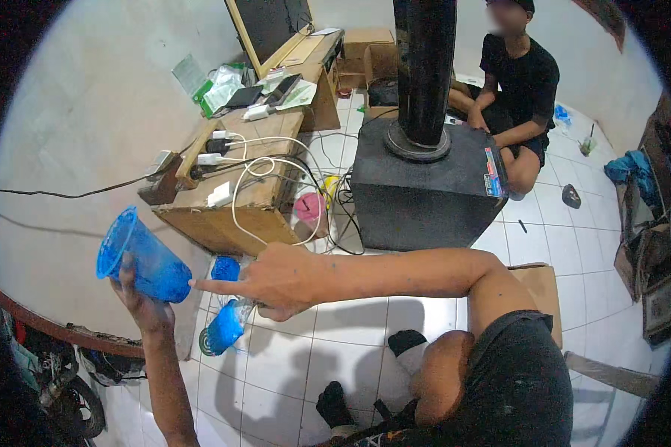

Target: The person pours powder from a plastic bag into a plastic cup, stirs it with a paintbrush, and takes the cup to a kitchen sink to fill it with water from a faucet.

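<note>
Your left hand (145, 307) is wrapped around the tilted blue cup (150, 257) at left; it could slip if your right hand (285, 279), one finger straight at its base, pushes. Whether the curled fingers hold something, I cannot tell.

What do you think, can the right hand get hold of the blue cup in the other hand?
Likely yes. The right hand has its pointing finger right at the base of the blue cup, with nothing seen between them, and the left hand seems to leave that end free.
</note>
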